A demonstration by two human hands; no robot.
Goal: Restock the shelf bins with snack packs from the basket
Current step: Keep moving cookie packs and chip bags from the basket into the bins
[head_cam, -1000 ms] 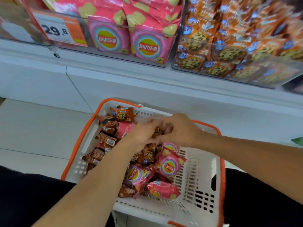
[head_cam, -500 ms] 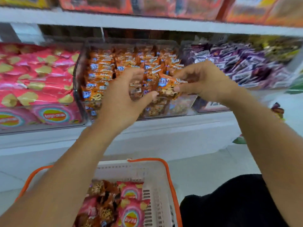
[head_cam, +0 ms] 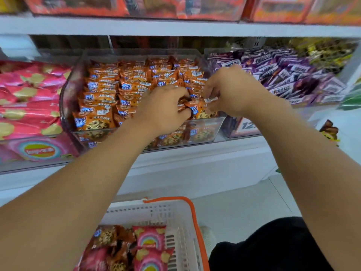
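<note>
Both arms reach forward — left grip (head_cam: 166, 109) and right grip (head_cam: 228, 92) curled, pinching.

hidden and cut off
left hand (head_cam: 162, 110) covers its own fingertips and part of the cookie packs (head_cam: 197, 109); basket (head_cam: 181, 227) runs off the bottom edge.

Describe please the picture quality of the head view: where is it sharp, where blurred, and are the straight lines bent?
Head view: sharpest on the orange cookie packs in the clear bin; the pink chip bags at the left edge and the red boxes on top are smeared; the shelf edge bows from wide-angle distortion; light is even, with faint glare on the bin front; both hands, left and right, are slightly soft.
</note>
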